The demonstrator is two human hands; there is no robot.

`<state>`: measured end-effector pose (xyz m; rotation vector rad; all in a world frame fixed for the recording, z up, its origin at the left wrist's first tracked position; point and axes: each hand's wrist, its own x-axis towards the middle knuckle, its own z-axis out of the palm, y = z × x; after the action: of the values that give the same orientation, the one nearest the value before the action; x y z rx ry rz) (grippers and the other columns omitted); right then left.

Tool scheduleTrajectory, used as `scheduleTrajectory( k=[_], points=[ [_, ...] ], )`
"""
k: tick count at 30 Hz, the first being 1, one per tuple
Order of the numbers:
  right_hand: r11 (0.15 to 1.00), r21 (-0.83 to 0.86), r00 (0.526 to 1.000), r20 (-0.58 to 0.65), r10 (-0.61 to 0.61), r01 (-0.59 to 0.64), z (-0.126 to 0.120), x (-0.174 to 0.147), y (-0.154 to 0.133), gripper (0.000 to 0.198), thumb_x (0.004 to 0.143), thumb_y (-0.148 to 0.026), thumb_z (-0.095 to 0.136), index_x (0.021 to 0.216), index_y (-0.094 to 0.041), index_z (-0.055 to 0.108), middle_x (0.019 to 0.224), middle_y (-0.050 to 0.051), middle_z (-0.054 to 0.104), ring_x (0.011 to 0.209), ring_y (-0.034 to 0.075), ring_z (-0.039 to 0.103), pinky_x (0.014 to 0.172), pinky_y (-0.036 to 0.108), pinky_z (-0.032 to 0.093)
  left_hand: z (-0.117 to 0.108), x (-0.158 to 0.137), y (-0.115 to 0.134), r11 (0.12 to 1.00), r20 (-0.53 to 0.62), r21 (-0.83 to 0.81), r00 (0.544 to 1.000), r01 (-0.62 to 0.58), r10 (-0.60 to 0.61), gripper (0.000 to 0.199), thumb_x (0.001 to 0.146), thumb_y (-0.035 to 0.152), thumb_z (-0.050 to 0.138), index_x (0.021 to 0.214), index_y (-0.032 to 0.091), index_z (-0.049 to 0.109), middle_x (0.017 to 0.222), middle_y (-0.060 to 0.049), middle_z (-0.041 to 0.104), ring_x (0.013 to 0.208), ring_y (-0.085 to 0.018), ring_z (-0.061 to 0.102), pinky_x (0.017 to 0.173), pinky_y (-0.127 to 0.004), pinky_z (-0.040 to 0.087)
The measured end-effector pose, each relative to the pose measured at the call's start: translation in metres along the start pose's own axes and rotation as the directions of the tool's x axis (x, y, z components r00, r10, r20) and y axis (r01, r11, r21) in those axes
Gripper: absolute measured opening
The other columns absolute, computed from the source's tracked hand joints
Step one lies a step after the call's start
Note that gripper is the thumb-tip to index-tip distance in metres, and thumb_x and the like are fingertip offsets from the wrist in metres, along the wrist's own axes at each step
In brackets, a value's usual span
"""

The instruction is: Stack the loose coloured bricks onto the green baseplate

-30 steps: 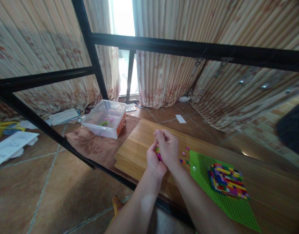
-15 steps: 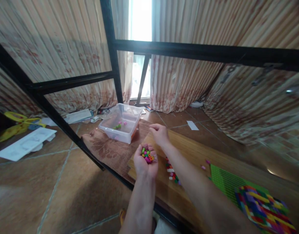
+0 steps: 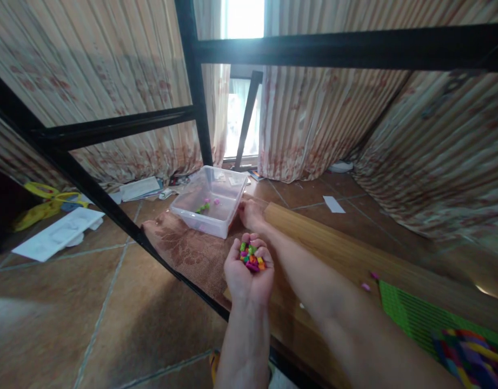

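My left hand point(image 3: 249, 281) is palm up with its fingers curled into a cup, holding a small heap of colourful toy bricks point(image 3: 252, 258) in green, pink, orange and yellow. Beyond it, my right hand point(image 3: 252, 215) reaches down beside the right wall of a clear plastic bin point(image 3: 210, 224). Its fingers look drawn together; their tips are blurred, and whatever they hold does not show. A few green bricks point(image 3: 203, 208) and pink bricks point(image 3: 216, 202) lie inside the bin. The bin stands on a brown patterned cloth point(image 3: 179, 251).
At right, a green baseplate point(image 3: 406, 310) carries a multicoloured brick build point(image 3: 476, 356) on the wooden board point(image 3: 313, 232). Two pink bricks point(image 3: 366, 287) lie near the plate. Black metal bars point(image 3: 111, 210) cross the view. A white panel point(image 3: 60, 233) and papers point(image 3: 140, 188) lie on the tiled floor.
My right hand has moved forward and left, from above the board to the bin's right side. The left hand still cups the bricks. The view has shifted a little.
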<state>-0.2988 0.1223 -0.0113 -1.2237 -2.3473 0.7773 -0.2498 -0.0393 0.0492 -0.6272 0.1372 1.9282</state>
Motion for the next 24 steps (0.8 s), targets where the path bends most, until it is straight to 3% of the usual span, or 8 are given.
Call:
scheduleTrajectory(
  k=[6,9,12,14,17,19,21,24],
  points=[
    [0.983,0.182,0.991,-0.13,0.012,0.012,-0.065,-0.032,0.01,0.018,0.081,-0.023,0.058,0.08,-0.016,0.075,0.08,0.006,0.076,0.076,0.018,0.07,0.07,0.026,0.052,0.007,-0.004,-0.017,0.995,-0.01,0.081,0.998,-0.065,0.066,0.033,0.097,0.024,0.038,0.079,0.012,0.063,0.083,-0.007,0.061,0.076,-0.01,0.062,0.061,-0.017,0.054],
    [0.954,0.301,0.978,-0.197,0.073,-0.011,-0.124,-0.076,0.025,0.016,0.08,-0.026,0.06,0.083,-0.016,0.073,0.073,0.003,0.075,0.064,0.014,0.068,0.06,0.023,0.053,0.005,-0.005,-0.028,0.986,0.031,0.165,0.999,0.027,-0.032,0.033,0.097,0.023,0.04,0.071,0.013,0.058,0.074,-0.004,0.057,0.06,-0.005,0.056,0.046,-0.01,0.043],
    [0.777,0.626,0.944,-0.291,0.154,0.066,-0.188,-0.138,0.05,0.012,0.067,-0.026,0.075,0.074,-0.017,0.072,0.062,0.0,0.07,0.055,0.012,0.063,0.054,0.023,0.052,0.0,-0.007,-0.045,0.956,0.058,0.257,0.985,0.141,-0.161,0.034,0.098,0.024,0.039,0.068,0.014,0.051,0.066,0.0,0.05,0.044,-0.001,0.041,0.034,-0.009,0.026],
    [0.731,0.675,0.901,-0.373,0.222,0.1,-0.226,-0.184,0.072,0.015,0.061,-0.025,0.08,0.072,-0.019,0.073,0.062,-0.002,0.069,0.054,0.01,0.06,0.053,0.022,0.051,-0.004,-0.01,-0.06,0.921,0.045,0.337,0.974,0.195,-0.222,0.033,0.098,0.025,0.038,0.068,0.014,0.048,0.064,0.002,0.047,0.041,0.0,0.036,0.032,-0.01,0.022],
    [0.677,0.731,0.775,-0.475,0.417,0.083,-0.263,-0.248,0.11,0.02,0.058,-0.028,0.083,0.076,-0.022,0.076,0.07,0.0,0.072,0.061,0.011,0.064,0.059,0.024,0.055,-0.012,-0.019,-0.088,0.851,0.03,0.47,0.96,0.233,-0.28,0.031,0.098,0.026,0.041,0.069,0.016,0.046,0.061,0.004,0.044,0.039,-0.001,0.034,0.032,-0.01,0.019],
    [0.674,0.735,0.679,-0.533,0.505,0.077,-0.274,-0.282,0.135,0.022,0.056,-0.029,0.085,0.076,-0.023,0.077,0.076,0.001,0.073,0.064,0.012,0.065,0.062,0.026,0.057,-0.022,-0.026,-0.11,0.775,-0.001,0.57,0.943,0.273,-0.332,0.029,0.096,0.026,0.044,0.069,0.016,0.045,0.06,0.005,0.042,0.038,-0.001,0.032,0.032,-0.011,0.016],
    [0.698,0.714,0.629,-0.565,0.535,0.047,-0.277,-0.306,0.154,0.025,0.056,-0.032,0.085,0.078,-0.023,0.077,0.078,0.002,0.074,0.066,0.013,0.066,0.065,0.029,0.058,-0.035,-0.032,-0.133,0.674,-0.055,0.659,0.916,0.333,-0.398,0.027,0.094,0.028,0.049,0.07,0.016,0.045,0.06,0.005,0.043,0.037,0.0,0.029,0.032,-0.012,0.015],
    [0.78,0.623,0.603,-0.603,0.523,-0.054,-0.277,-0.327,0.171,0.025,0.06,-0.037,0.083,0.08,-0.023,0.077,0.076,0.003,0.074,0.065,0.016,0.066,0.066,0.034,0.057,-0.056,-0.038,-0.161,0.55,-0.135,0.735,0.88,0.397,-0.456,0.025,0.088,0.032,0.06,0.073,0.016,0.047,0.06,0.006,0.044,0.038,0.0,0.029,0.033,-0.011,0.016]
  ],
)
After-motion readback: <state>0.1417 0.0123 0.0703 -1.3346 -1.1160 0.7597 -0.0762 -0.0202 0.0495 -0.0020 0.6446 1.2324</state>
